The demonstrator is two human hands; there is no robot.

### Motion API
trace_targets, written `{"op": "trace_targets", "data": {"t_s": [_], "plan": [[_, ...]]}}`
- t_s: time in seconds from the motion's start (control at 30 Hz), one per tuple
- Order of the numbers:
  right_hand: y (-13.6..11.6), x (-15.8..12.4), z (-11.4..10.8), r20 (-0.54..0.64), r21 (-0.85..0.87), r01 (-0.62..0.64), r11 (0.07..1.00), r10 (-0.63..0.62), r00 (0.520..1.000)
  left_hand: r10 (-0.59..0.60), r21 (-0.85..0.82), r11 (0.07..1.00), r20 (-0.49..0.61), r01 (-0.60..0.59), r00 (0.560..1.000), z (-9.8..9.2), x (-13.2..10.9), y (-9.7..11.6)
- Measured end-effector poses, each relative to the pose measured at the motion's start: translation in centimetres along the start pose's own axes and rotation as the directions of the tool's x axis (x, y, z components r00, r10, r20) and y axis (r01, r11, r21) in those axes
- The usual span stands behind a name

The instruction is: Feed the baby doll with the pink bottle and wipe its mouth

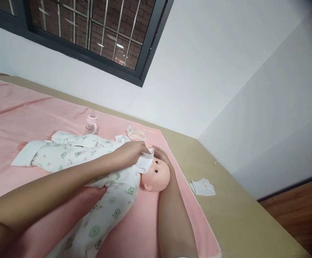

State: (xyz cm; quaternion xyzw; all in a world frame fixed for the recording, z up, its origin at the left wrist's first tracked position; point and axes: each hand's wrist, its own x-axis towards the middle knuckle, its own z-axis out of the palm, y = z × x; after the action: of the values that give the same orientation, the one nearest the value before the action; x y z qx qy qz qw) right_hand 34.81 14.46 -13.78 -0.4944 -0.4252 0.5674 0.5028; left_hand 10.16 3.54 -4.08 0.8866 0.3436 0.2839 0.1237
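Note:
A baby doll (pixel 159 177) lies on its back on a pink sheet, dressed in a white outfit with green animal prints. My left hand (pixel 130 154) reaches over its chest and pinches a folded white tissue (pixel 145 163) against the doll's mouth and chin. The tissue covers the lower part of the doll's face. Along the far side of the doll's head, my right hand (pixel 161 156) is curved round it. Part of that hand is hidden behind the head, and its forearm passes close by the crown.
A pink-topped baby bottle (pixel 91 123) stands beyond the doll's legs. Near its shoulder lies a clear plastic packet (pixel 135 133). Another white tissue (pixel 202 187) rests on the tan surface (pixel 225 215) right of the pink sheet (pixel 18 107). A barred window (pixel 91 32) is in the wall behind.

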Motion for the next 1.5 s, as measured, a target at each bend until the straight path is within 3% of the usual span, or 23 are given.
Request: {"op": "trace_targets", "data": {"t_s": [0.07, 0.17, 0.3, 0.4, 0.47, 0.57, 0.67, 0.8, 0.9, 1.0, 1.1, 1.2, 1.3, 1.37, 1.5], "plan": [[-1.2, -0.5, 0.0, 0.024, 0.016, 0.056, 0.998, -0.056, 0.998, -0.031, 0.0, 1.0, -0.03, 0.031, 0.999, -0.4, 0.0, -0.1], [-4.8, -2.3, 0.6, 0.074, 0.006, 0.245, 0.97, -0.244, 0.967, -0.065, 0.012, 0.998, -0.101, 0.067, 0.993, -1.2, 0.0, -0.5], [-10.8, -6.9, 3.6, 0.229, -0.151, 0.498, 0.854, -0.46, 0.858, -0.056, 0.172, 0.981, -0.18, 0.087, 0.982, -2.4, -0.1, -1.5], [-13.5, -10.7, 7.3, 0.375, -0.38, 0.617, 0.689, -0.495, 0.784, -0.044, 0.284, 0.954, -0.194, 0.099, 0.98, -3.3, -0.1, -2.2], [-13.8, -12.4, 9.8, 0.441, -0.55, 0.645, 0.53, -0.472, 0.764, -0.043, 0.31, 0.945, -0.202, 0.105, 0.978, -3.9, -0.2, -2.3], [-13.1, -13.5, 12.7, 0.441, -0.711, 0.616, 0.34, -0.467, 0.767, -0.052, 0.291, 0.95, -0.22, 0.116, 0.974, -4.8, -0.4, -2.3], [-12.2, -13.4, 14.1, 0.462, -0.756, 0.61, 0.236, -0.468, 0.754, -0.087, 0.211, 0.968, -0.219, 0.134, 0.972, -5.4, -0.7, -2.0], [-12.0, -13.1, 14.4, 0.448, -0.793, 0.586, 0.163, -0.495, 0.744, -0.095, 0.025, 0.994, -0.206, 0.102, 0.974, -6.5, -1.2, -2.0], [-12.4, -12.5, 14.0, 0.424, -0.79, 0.583, 0.188, -0.519, 0.742, -0.14, -0.054, 0.99, -0.248, 0.13, 0.959, -8.5, -1.9, -2.6], [-13.0, -10.8, 13.5, 0.287, -0.865, 0.458, 0.204, -0.548, 0.786, -0.244, -0.081, 0.97, -0.32, 0.23, 0.915, -11.8, -3.3, -4.3], [-13.7, -7.9, 13.0, 0.179, -0.941, 0.305, 0.145, -0.554, 0.813, -0.403, -0.13, 0.914, -0.404, 0.384, 0.821, -15.0, -5.3, -6.5], [-14.2, -4.2, 12.6, 0.168, -0.95, 0.271, 0.152, -0.483, 0.86, -0.526, -0.173, 0.84, -0.488, 0.514, 0.696, -17.0, -6.9, -8.0], [-14.0, -0.7, 12.5, 0.171, -0.917, 0.284, 0.279, -0.37, 0.913, -0.549, -0.19, 0.818, -0.535, 0.542, 0.642, -17.3, -7.2, -8.4], [-13.5, 1.4, 12.6, 0.174, -0.873, 0.292, 0.39, -0.308, 0.935, -0.54, -0.191, 0.828, -0.523, 0.527, 0.659, -16.9, -7.0, -8.4], [-12.4, 4.8, 12.8, 0.127, -0.639, 0.251, 0.727, -0.222, 0.967, -0.543, -0.19, 0.832, -0.465, 0.52, 0.699, -16.0, -6.0, -8.5]]}}
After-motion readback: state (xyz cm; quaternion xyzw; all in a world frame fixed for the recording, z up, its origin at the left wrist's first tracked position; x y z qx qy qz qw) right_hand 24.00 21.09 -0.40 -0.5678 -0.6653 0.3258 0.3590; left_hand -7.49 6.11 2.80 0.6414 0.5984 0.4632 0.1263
